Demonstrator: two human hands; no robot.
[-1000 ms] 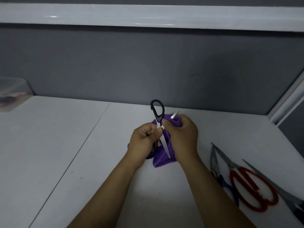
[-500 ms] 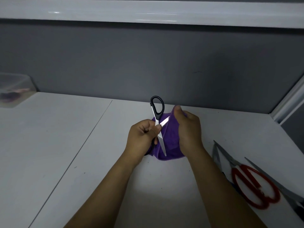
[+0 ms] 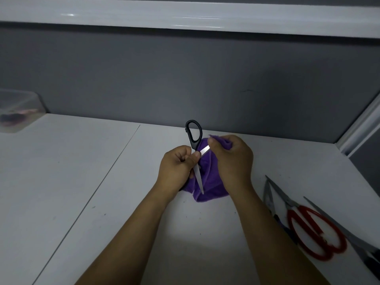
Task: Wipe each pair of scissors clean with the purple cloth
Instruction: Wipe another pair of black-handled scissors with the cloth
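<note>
Head view: left hand (image 3: 176,169) grips black scissors (image 3: 194,147); right hand (image 3: 232,159) pinches purple cloth (image 3: 207,179).

Against the left side of the cloth (image 3: 207,177) stand the scissors (image 3: 193,136); further scissors (image 3: 314,231) lie on the table (image 3: 82,182) to its right; a container (image 3: 16,110) sits far left, behind.

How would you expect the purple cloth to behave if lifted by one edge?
The purple cloth is probably floppy: it bunches and drapes below the right hand. Its plush-looking surface likely resists slipping.
</note>
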